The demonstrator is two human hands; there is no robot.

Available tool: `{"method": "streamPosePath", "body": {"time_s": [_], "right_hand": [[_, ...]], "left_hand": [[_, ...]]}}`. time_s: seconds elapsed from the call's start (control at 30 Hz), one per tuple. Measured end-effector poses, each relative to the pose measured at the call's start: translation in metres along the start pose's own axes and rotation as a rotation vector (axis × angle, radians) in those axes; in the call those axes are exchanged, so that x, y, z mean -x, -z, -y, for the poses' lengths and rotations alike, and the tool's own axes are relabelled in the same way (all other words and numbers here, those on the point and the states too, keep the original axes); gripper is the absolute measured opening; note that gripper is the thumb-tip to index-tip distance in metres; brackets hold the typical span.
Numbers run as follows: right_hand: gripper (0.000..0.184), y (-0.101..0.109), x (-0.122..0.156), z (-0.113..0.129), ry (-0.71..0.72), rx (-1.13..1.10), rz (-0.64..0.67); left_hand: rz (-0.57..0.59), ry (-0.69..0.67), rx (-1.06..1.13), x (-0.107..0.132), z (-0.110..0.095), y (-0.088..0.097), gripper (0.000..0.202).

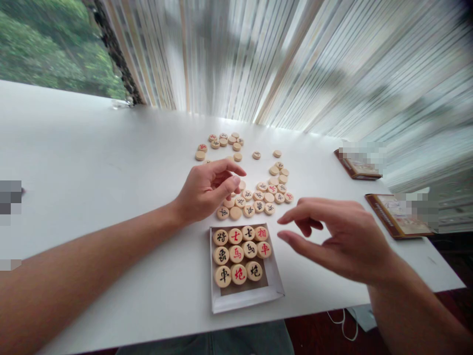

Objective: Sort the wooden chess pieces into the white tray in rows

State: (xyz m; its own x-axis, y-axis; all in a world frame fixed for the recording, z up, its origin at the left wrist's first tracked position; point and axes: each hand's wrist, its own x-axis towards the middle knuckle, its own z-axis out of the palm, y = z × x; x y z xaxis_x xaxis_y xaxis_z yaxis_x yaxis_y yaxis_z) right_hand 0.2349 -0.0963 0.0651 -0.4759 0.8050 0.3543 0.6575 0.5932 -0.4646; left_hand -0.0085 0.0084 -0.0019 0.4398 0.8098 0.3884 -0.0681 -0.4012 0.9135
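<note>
My left hand (210,191) hovers over the near edge of the scattered xiangqi pieces (259,206). Its index finger and thumb are apart, the other fingers curl inward, and nothing shows between them. To the right of the open white cardboard box (248,301), my right hand (332,236) is held with thumb and index finger spread and no piece in its grip. Inside the box, round wooden pieces lie face up in three rows with red and black characters, among them a red cannon piece (239,274) in the nearest row. My left hand hides some loose pieces.
More loose pieces (223,142) lie farther back on the white table (111,162), some face down. Two brown-edged boxes (397,214) rest at the right. A string curtain (236,59) hangs behind the table, and a white cable (347,328) lies below its front edge.
</note>
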Motion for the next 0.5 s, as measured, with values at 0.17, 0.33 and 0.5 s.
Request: {"method": "streamPosePath", "body": {"time_s": [0.17, 0.33, 0.5], "right_hand": [[0.015, -0.018, -0.056, -0.046, -0.220, -0.286, -0.265], [0.033, -0.051, -0.073, -0.095, -0.335, -0.268, -0.500], [0.036, -0.052, -0.055, -0.107, -0.341, -0.209, -0.539]], "left_hand": [[-0.081, -0.039, -0.024, -0.003, 0.002, 0.008, 0.016], [-0.208, -0.002, -0.036, -0.012, 0.008, 0.026, 0.017], [-0.275, 0.000, -0.107, -0.015, 0.009, 0.031, 0.019]]}}
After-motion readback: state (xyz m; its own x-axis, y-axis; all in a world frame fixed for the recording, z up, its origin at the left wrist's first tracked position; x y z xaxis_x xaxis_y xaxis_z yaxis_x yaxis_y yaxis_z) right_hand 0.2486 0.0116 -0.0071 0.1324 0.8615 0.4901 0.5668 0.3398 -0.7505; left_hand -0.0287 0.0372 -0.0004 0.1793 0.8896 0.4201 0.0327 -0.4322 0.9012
